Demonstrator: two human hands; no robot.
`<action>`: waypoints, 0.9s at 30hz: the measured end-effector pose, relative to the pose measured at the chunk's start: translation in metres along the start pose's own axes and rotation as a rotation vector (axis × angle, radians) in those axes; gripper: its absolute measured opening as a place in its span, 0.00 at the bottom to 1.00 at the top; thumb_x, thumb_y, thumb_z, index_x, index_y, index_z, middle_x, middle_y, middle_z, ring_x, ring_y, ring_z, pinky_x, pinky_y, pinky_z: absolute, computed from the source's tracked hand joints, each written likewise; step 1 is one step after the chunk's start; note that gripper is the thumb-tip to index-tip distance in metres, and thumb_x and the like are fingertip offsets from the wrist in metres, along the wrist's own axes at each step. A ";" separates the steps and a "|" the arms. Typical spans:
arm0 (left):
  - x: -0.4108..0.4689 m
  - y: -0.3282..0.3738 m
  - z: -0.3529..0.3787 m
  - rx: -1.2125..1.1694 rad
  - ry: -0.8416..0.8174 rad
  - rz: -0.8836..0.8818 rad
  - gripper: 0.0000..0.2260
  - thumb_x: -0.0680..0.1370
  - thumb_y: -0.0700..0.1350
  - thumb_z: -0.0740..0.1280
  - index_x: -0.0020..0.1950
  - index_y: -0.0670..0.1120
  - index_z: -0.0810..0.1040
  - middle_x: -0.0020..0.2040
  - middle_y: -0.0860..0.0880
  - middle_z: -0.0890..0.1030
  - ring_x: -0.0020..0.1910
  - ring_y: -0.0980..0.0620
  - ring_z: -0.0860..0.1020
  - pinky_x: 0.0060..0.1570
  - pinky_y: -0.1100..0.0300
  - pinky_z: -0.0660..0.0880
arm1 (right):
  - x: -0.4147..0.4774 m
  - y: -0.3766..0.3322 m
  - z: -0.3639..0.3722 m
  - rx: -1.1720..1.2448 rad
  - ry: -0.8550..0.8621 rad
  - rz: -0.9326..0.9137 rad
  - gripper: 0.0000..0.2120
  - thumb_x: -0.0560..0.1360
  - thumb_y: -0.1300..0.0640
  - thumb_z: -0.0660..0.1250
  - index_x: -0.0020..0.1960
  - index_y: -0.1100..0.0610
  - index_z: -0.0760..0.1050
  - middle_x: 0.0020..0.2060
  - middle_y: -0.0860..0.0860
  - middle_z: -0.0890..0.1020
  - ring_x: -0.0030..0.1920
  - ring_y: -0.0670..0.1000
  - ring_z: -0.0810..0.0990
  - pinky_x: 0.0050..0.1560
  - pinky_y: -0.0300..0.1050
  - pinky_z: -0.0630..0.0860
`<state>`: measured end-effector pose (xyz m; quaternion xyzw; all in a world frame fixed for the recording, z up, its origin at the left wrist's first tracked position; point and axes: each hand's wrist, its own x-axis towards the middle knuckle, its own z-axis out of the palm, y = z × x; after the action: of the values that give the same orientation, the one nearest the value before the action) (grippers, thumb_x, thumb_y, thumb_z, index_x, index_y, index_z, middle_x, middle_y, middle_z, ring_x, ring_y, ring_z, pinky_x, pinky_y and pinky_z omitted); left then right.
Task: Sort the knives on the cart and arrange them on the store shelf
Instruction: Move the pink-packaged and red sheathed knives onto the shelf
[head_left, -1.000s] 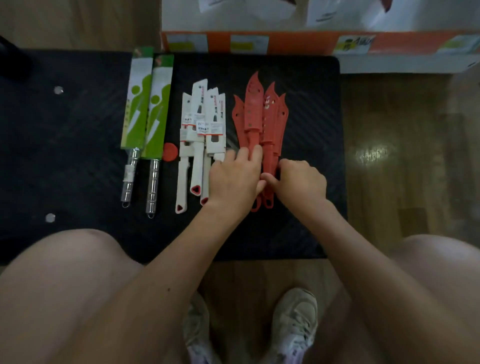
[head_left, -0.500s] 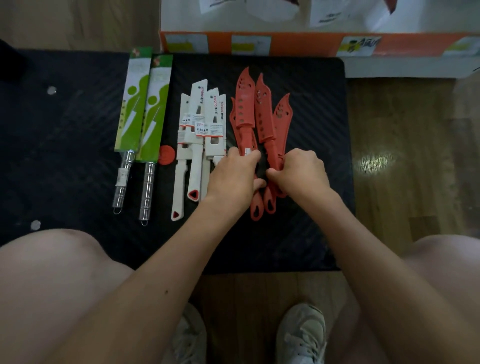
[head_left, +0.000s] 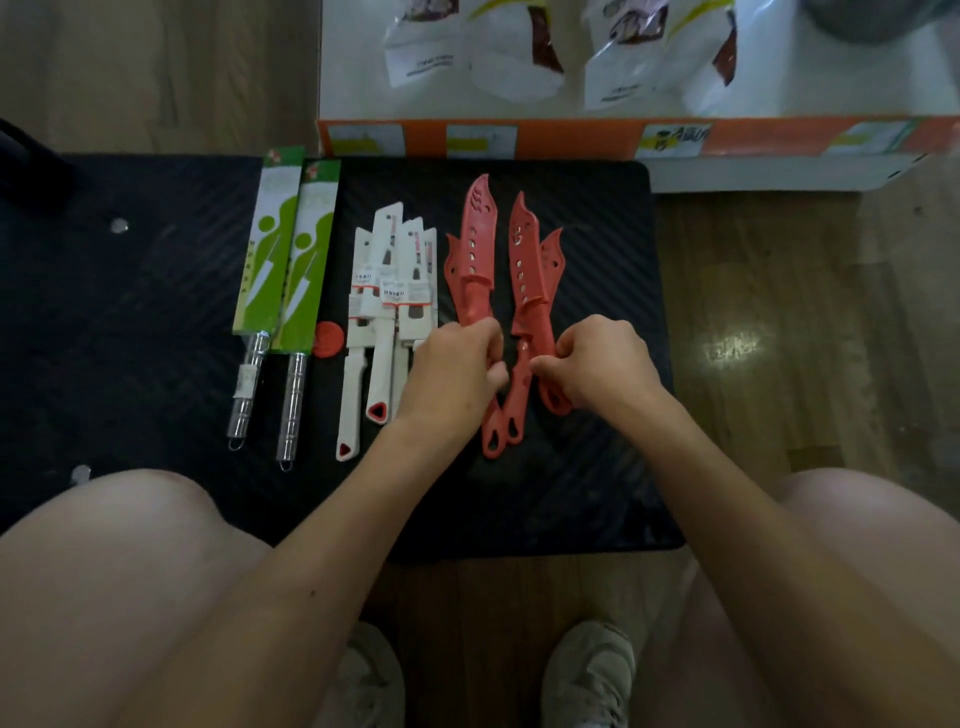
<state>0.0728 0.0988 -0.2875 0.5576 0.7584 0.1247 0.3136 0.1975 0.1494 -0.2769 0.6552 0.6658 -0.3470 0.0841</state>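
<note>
Several red sheathed knives lie on the black cart top (head_left: 582, 493), fanned into two bundles. My left hand (head_left: 454, 371) grips the left red bundle (head_left: 475, 249) at the handles. My right hand (head_left: 597, 364) grips the right red bundle (head_left: 530, 265) the same way. Left of them lie several white knives (head_left: 389, 291) in white card sleeves. Further left lie two steel-handled knives in green packs (head_left: 285, 254), side by side.
A small red disc (head_left: 329, 339) lies between the green packs and the white knives. Beyond the cart stands a low shelf with an orange front strip (head_left: 571, 137) and white bags (head_left: 519, 52) on it. Wooden floor surrounds the cart; my knees and shoes are below.
The red knives, one tight pile a second ago, have been pulled apart into a left and a right bundle. Both hands have moved apart with them. The view has tilted up toward the shelf.
</note>
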 end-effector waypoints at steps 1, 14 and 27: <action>-0.002 0.002 -0.005 0.006 0.020 0.009 0.04 0.74 0.43 0.66 0.47 0.45 0.76 0.45 0.44 0.77 0.45 0.46 0.76 0.43 0.58 0.69 | -0.003 -0.001 -0.008 0.009 0.010 -0.001 0.14 0.73 0.47 0.68 0.40 0.59 0.78 0.33 0.51 0.79 0.37 0.51 0.80 0.35 0.43 0.76; -0.127 0.172 -0.251 -0.035 0.133 0.034 0.04 0.74 0.51 0.66 0.43 0.53 0.73 0.40 0.52 0.75 0.39 0.53 0.74 0.42 0.59 0.72 | -0.197 -0.098 -0.240 0.114 0.118 -0.154 0.18 0.74 0.49 0.68 0.28 0.52 0.69 0.24 0.43 0.71 0.23 0.40 0.70 0.24 0.29 0.65; -0.241 0.371 -0.473 -0.117 0.209 0.072 0.06 0.72 0.50 0.69 0.41 0.56 0.72 0.38 0.58 0.73 0.38 0.58 0.73 0.37 0.64 0.69 | -0.378 -0.165 -0.483 0.254 0.212 -0.288 0.15 0.73 0.49 0.67 0.37 0.61 0.79 0.32 0.53 0.83 0.35 0.52 0.81 0.40 0.45 0.77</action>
<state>0.1110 0.0807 0.3591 0.5493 0.7578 0.2376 0.2601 0.2574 0.1349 0.3554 0.5914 0.7085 -0.3658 -0.1202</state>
